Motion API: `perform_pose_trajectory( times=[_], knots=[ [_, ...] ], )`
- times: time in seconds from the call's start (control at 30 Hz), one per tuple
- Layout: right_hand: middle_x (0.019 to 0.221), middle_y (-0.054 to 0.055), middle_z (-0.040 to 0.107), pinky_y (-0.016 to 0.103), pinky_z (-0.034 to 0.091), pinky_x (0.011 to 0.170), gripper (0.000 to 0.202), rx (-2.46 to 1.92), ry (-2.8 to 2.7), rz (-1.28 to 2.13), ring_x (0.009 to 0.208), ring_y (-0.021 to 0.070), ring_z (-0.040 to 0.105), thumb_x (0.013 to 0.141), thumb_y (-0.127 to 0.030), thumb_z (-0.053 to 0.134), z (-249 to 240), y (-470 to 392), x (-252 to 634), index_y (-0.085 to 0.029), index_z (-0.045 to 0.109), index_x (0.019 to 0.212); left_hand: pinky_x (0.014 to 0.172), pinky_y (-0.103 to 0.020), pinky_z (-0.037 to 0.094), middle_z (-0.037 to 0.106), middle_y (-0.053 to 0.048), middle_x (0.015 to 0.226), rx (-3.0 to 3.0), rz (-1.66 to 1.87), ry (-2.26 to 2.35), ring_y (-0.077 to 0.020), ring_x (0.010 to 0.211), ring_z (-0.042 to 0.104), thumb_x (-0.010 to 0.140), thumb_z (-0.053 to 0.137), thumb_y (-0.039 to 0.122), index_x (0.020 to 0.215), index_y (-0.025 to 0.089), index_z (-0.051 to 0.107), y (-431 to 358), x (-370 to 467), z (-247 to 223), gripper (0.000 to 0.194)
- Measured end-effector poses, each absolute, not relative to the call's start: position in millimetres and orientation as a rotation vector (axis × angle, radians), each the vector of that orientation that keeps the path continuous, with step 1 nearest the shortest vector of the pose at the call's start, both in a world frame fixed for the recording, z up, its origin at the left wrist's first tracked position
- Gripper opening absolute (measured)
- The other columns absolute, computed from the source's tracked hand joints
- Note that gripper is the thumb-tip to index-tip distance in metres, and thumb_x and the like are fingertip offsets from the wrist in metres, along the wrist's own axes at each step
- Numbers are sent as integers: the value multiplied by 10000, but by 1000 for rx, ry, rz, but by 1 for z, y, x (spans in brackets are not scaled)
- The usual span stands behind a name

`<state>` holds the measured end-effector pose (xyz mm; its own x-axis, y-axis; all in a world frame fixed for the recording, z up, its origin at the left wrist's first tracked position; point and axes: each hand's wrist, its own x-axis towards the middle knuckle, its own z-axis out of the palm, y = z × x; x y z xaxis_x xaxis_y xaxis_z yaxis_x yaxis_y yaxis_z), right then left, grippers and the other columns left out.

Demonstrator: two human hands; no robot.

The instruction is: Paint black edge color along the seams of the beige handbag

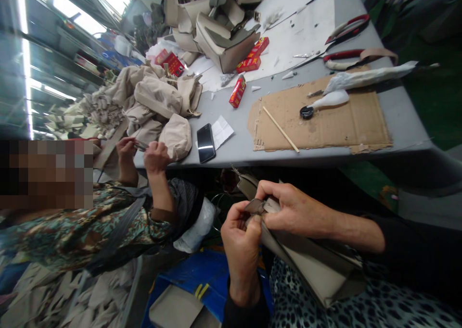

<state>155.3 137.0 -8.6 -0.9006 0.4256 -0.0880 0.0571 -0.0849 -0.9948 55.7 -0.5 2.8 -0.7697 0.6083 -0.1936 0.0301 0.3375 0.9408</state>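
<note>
Greyish-beige bag (pixel 306 265), smooth, leather-like, boxy. Lies aslant over the patterned lap (pixel 299 299), below desk (pixel 240 152) edge, long body running down to the right. Upper-left end pinched in fingers (pixel 255 224); narrow strap-like piece (pixel 246 185) juts beyond, small metal-looking fitting (pixel 235 170) near its tip.

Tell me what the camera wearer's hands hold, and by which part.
The left hand and right hand pinch a taupe handbag at its end nearest the table; exact part unclear.
</note>
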Motion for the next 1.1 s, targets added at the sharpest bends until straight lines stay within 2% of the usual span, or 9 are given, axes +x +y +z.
perform_pose_trajectory(
  times=[0.83, 1.1],
  knots=[
    [648, -76, 503, 210, 302, 514, 157, -533, -1938, 2068, 618, 102, 434, 736, -178, 682, -9, 137, 155, -216, 566, 835, 714, -249, 514, 735, -47, 883, 575, 1466, 2069, -196, 803, 666, 788, 717, 228, 989, 160, 697, -1, 54, -1, 213],
    [628, -84, 465, 210, 295, 502, 164, -537, -1940, 2079, 598, 98, 399, 718, -177, 660, -7, 137, 154, -214, 549, 832, 768, -247, 521, 729, -30, 893, 593, 1481, 2059, -192, 841, 675, 805, 697, 199, 994, 169, 698, -1, 55, 0, 191]
  ],
)
